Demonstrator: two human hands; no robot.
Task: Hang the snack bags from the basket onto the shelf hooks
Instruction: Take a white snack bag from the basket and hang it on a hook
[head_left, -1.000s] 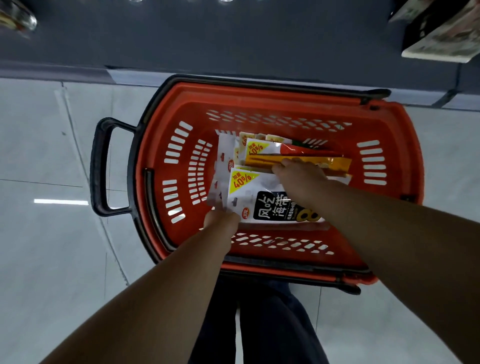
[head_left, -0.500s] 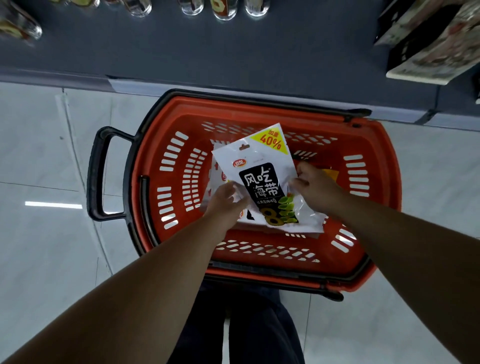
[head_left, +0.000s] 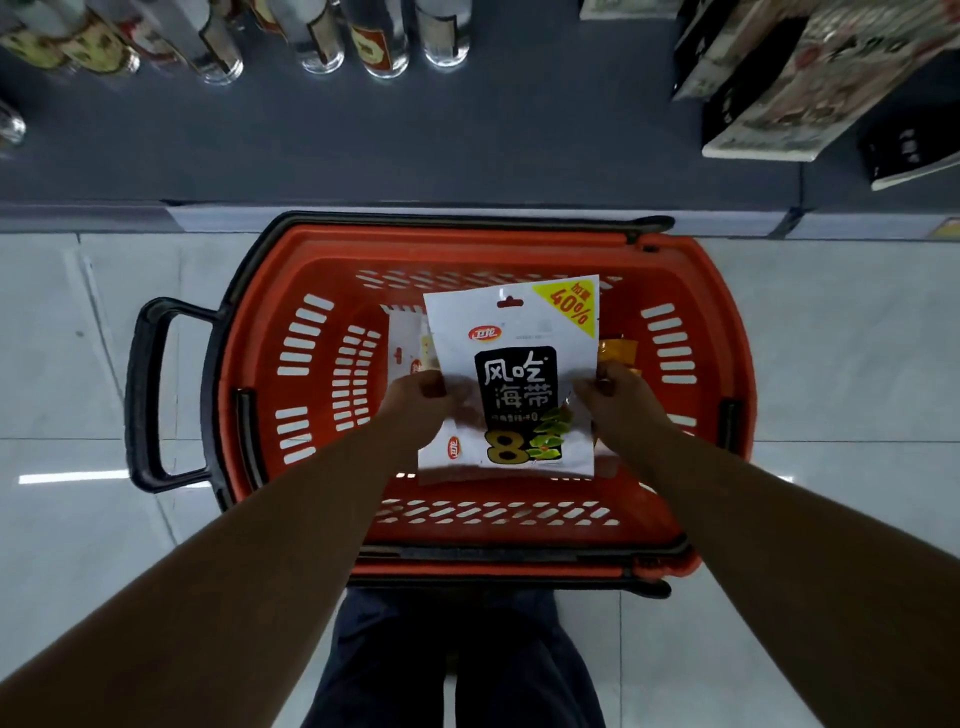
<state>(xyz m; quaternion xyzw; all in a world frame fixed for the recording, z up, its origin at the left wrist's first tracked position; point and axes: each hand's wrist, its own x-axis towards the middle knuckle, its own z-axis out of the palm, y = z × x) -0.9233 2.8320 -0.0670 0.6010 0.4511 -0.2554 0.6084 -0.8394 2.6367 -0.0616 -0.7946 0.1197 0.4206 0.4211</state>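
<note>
Pinching a white snack bag by its two side edges, the left hand and right hand hold it face up above the red basket, which stands on the tiled floor. More bags lie in the basket beneath it, before a dark shelf carrying bottles.

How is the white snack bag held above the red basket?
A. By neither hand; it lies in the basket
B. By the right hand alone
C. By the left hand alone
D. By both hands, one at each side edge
D: the left hand and right hand each grip a side edge of the white snack bag above the red basket.
</note>
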